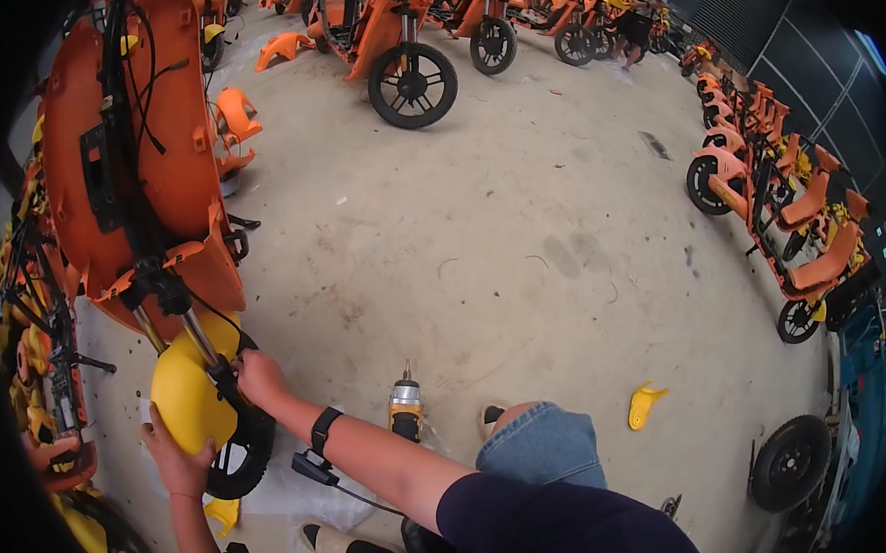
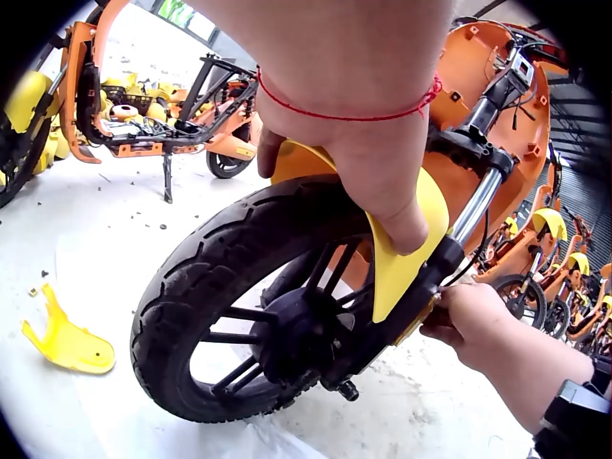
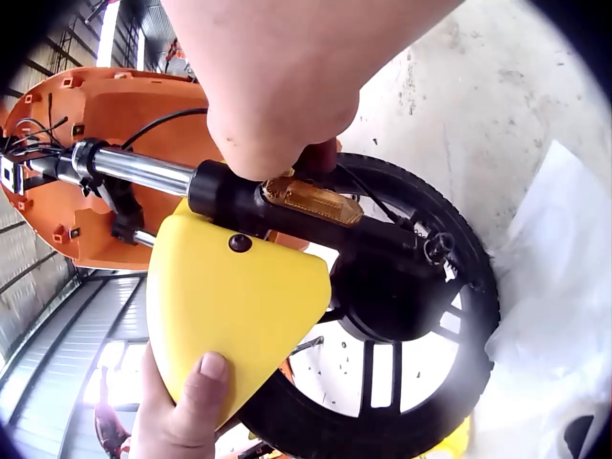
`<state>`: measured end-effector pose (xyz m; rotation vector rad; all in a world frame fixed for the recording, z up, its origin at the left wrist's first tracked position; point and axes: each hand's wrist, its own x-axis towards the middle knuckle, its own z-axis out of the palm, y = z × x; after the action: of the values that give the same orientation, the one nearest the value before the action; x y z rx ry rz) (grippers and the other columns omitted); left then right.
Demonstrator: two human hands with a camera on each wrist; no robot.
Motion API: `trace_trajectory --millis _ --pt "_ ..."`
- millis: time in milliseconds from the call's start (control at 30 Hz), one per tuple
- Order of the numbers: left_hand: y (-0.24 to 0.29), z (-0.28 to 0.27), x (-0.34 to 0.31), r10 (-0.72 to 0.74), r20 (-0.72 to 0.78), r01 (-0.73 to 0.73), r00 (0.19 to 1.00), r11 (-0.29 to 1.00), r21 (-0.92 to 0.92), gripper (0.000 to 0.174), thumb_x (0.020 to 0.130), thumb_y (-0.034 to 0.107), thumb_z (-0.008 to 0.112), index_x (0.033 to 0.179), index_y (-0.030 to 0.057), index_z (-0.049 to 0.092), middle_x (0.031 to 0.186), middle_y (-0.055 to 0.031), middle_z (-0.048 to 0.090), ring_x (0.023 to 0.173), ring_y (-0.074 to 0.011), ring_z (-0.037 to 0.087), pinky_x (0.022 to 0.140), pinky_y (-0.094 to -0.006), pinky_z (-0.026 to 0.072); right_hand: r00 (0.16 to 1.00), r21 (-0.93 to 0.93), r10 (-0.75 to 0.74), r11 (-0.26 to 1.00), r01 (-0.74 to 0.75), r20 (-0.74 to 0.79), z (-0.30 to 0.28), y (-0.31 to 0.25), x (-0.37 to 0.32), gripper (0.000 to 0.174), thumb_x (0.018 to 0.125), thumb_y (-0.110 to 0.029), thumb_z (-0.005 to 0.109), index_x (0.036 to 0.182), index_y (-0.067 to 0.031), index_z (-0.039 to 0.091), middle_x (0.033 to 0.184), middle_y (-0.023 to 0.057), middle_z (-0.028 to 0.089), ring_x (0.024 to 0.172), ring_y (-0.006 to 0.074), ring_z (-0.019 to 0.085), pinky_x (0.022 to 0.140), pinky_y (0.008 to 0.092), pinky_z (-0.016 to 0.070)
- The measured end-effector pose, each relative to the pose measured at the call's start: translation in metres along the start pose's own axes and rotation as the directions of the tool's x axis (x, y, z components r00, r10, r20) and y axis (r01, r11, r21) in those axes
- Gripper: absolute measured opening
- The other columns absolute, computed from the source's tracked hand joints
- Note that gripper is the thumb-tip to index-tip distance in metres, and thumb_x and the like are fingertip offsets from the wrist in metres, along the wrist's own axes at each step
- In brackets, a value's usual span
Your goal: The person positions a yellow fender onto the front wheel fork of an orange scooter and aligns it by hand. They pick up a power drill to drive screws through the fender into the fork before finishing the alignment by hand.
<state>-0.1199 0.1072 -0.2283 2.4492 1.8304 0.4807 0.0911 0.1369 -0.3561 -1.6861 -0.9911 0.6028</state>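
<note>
A yellow front fender sits over the black front wheel of an orange scooter, between its fork legs. My left hand holds the fender, the thumb flat on its side face in the right wrist view and the fingers over the far side. A dark round fastener shows on the fender beside the fork leg. My right hand grips that leg with curled fingers, right by the amber reflector. Its fingertips are mostly hidden.
A yellow and black power driver stands on the floor near my knee. Loose yellow parts lie about, one right, one by the wheel. Plastic sheeting lies under the wheel. A spare wheel and scooter rows surround the floor.
</note>
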Motion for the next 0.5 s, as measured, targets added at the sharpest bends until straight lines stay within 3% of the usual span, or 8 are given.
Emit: trace_trajectory --millis 200,400,500 --pt "0.0 -0.001 -0.001 -0.003 0.008 0.003 1.0 1.0 -0.018 0.112 0.061 0.022 0.082 0.154 0.0128 0.02 0.138 -0.0297 0.033 0.125 -0.0486 0.041 0.109 -0.0499 0.0359 0.998 -0.008 0.053 0.999 -0.053 -0.036 0.005 -0.009 0.001 0.015 0.089 -0.014 0.057 0.087 0.0002 0.06 0.094 0.0249 0.063 0.089 0.0459 0.06 0.076 0.0534 0.0473" --pt "-0.002 0.001 0.0 0.029 -0.01 -0.029 1.0 1.0 -0.006 0.113 0.061 0.024 0.083 0.154 0.011 0.019 0.137 -0.0323 0.033 0.125 -0.0493 0.04 0.109 -0.0498 0.0355 0.999 -0.027 -0.013 1.0 0.012 -0.037 0.002 -0.006 -0.001 0.017 0.09 -0.018 0.059 0.089 -0.0009 0.06 0.092 0.0226 0.061 0.089 0.0455 0.059 0.075 0.0532 0.0471" --pt "-0.001 0.0 -0.003 0.025 -0.008 -0.025 1.0 1.0 0.002 0.114 0.061 0.025 0.083 0.154 0.0106 0.019 0.137 -0.033 0.033 0.125 -0.0497 0.04 0.109 -0.0499 0.0354 0.997 -0.019 -0.041 0.999 0.04 -0.065 0.002 -0.005 -0.003 0.014 0.088 -0.014 0.062 0.087 0.0 0.059 0.091 0.0225 0.061 0.089 0.0453 0.059 0.075 0.0518 0.0475"
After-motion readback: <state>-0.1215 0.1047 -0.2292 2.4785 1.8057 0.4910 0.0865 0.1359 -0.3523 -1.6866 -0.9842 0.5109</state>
